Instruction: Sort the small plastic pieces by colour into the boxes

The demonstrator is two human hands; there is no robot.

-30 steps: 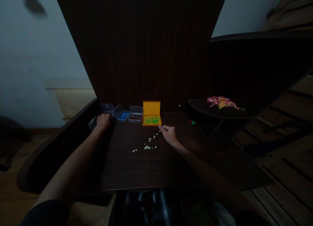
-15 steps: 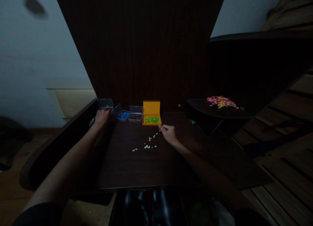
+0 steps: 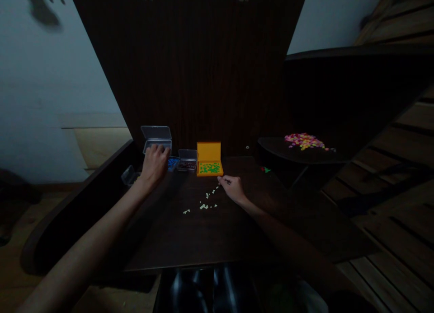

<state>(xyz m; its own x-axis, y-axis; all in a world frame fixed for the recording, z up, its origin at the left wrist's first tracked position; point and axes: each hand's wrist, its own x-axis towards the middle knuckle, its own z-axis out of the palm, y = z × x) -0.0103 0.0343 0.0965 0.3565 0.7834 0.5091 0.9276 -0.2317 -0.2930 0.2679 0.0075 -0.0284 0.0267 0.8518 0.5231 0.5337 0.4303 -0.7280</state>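
My left hand (image 3: 155, 164) is closed on the near edge of a clear plastic box (image 3: 156, 133) whose lid stands up. The hand partly covers this box and a second clear box with blue pieces (image 3: 172, 162) behind it. My right hand (image 3: 232, 188) rests by the near right corner of a yellow box (image 3: 209, 151), thumb and fingers pinched; whatever may be between them is too small to make out. Green pieces (image 3: 210, 168) lie inside the yellow box, its lid raised. Small pale pieces (image 3: 204, 206) are scattered on the dark tabletop (image 3: 169, 240) before my right hand.
Another clear box (image 3: 187, 161) holds dark pieces left of the yellow box. A small clear container (image 3: 129, 175) stands by the raised left edge. Colourful pieces (image 3: 305, 141) are heaped on a right-hand shelf, with a red and green bit (image 3: 265, 170) below.
My left hand has moved right with the clear box from the far left corner, uncovering the small container. My right hand stays pinched near the yellow box. The view has shifted slightly.
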